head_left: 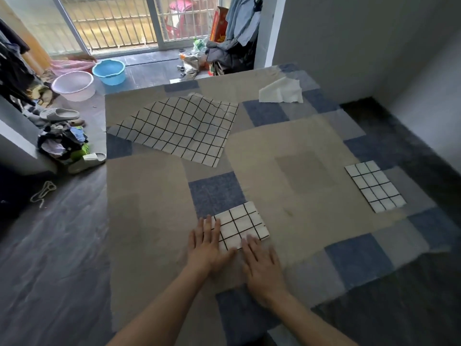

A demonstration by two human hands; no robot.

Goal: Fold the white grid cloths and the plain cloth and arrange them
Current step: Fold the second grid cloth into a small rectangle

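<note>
- White folded grid cloth [240, 226] on patchwork rug [149, 196], near edge.
- Left hand [207, 243] flat, fingers straight, pressing its left edge.
- Right hand [262, 263] flat, fingers straight, touching its near edge.
- Beyond: unfolded grid cloth [179, 126], crumpled plain cloth [280, 92].

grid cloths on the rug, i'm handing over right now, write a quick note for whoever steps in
Left hand and right hand: both flat, pressing the near folded grid cloth.
A second folded grid cloth lies on the right of the rug.
Done: two grid cloths folded.
Left: the big grid cloth lies spread out at the far side, the plain cloth lies crumpled at the far right. Fold both, then arrange all four.
</note>
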